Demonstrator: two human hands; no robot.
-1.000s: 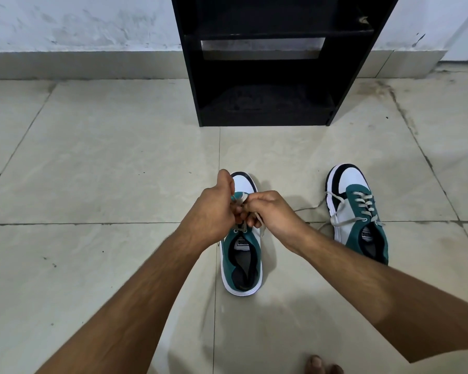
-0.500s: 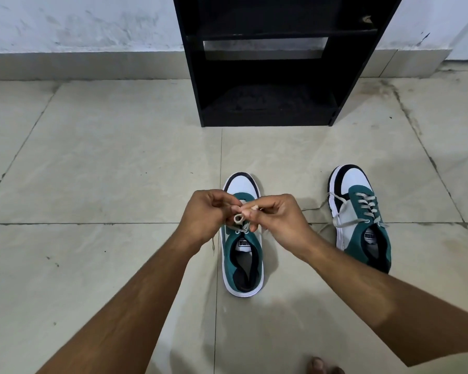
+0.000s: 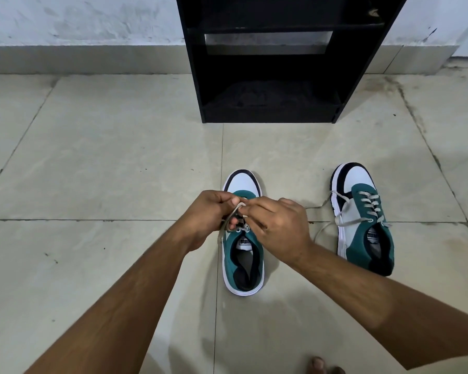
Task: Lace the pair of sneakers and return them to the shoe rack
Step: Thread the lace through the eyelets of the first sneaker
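Two green, white and black sneakers stand on the tiled floor, toes toward the rack. Over the lace area of the left sneaker (image 3: 243, 255), my left hand (image 3: 210, 215) and my right hand (image 3: 280, 225) meet, both pinching its grey lace (image 3: 234, 211), which loops between my fingers. Its eyelets are mostly hidden by my hands. The right sneaker (image 3: 362, 220) sits apart to the right, laced, with loose lace ends trailing on the floor to its left. The black shoe rack (image 3: 270, 109) stands ahead against the wall, its lower shelf holding nothing.
Beige floor tiles with dark grout lines (image 3: 92, 220) spread all around. A white wall with a grey skirting (image 3: 79, 59) runs behind the rack. My toes (image 3: 319, 364) show at the bottom edge.
My hands have drawn the lace up into a loop and shifted slightly toward me on the left sneaker. The right sneaker has not moved.
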